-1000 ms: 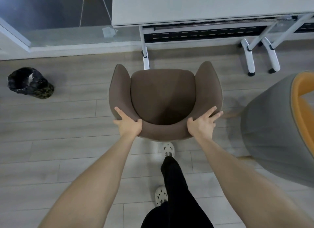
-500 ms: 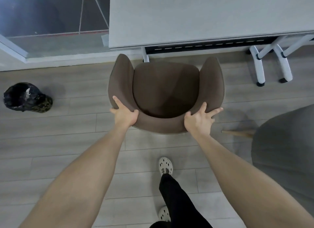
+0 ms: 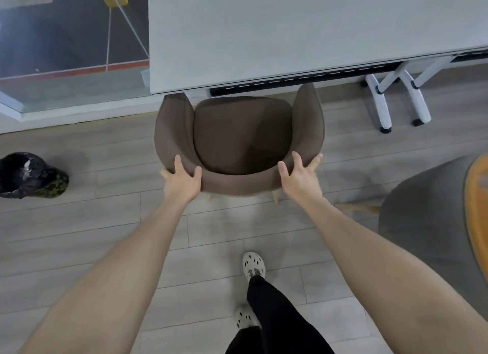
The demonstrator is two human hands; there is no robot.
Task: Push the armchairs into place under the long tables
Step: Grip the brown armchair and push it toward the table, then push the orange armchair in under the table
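A brown upholstered armchair [image 3: 239, 131] stands on the wooden floor, its open front facing the long grey table [image 3: 290, 34]. The tips of both armrests reach the table's near edge. My left hand [image 3: 182, 180] grips the left end of the curved backrest, thumb inside, fingers outside. My right hand [image 3: 301, 178] holds the right end of the backrest the same way, fingers spread. Light wooden legs show just under the back of the seat.
A second armchair [image 3: 427, 221], grey outside and orange inside, stands close at the right. A bin with a black bag [image 3: 29, 175] sits on the floor at the left. White table feet [image 3: 383, 108] stand at the right. A glass wall runs behind on the left.
The brown armchair has slid forward to the table, so its armrest tips now meet the table edge. Both hands stayed on the backrest and I stepped forward with it.
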